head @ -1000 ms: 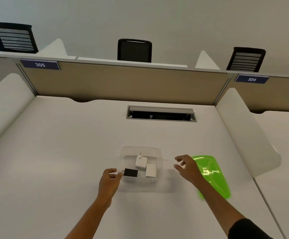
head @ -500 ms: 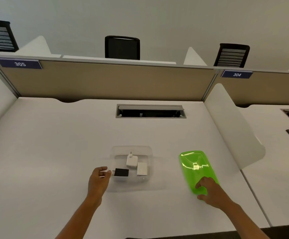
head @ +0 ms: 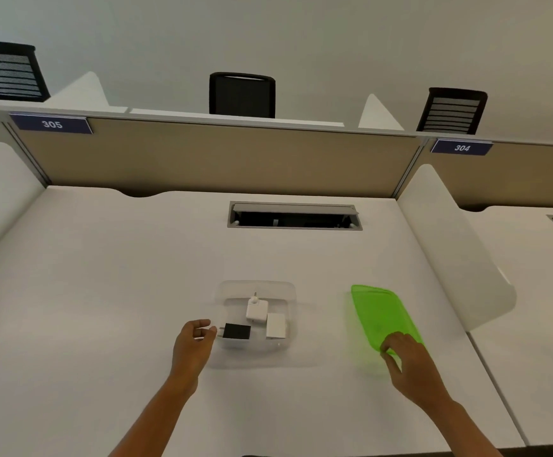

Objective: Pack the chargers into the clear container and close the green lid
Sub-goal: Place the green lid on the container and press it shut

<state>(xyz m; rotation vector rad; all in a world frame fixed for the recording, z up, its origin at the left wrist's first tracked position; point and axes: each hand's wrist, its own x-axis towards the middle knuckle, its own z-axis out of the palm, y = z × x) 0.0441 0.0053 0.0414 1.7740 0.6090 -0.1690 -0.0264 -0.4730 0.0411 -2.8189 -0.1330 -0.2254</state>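
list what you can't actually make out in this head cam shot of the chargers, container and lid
- Head view: near end of the green lid is covered by the right hand; whether the fingers grip it or only rest on it is unclear.
- Left hand at the clear container: contact with its wall or the black charger cannot be told.
- Markings on both white chargers are too small.
- Both forearms are cut by the bottom edge.

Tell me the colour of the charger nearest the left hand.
Black. The black charger lies in the clear container, seen in the head view.

"305" on the left partition's blue plate (head: 51,124), "304" on the right blue plate (head: 462,147).
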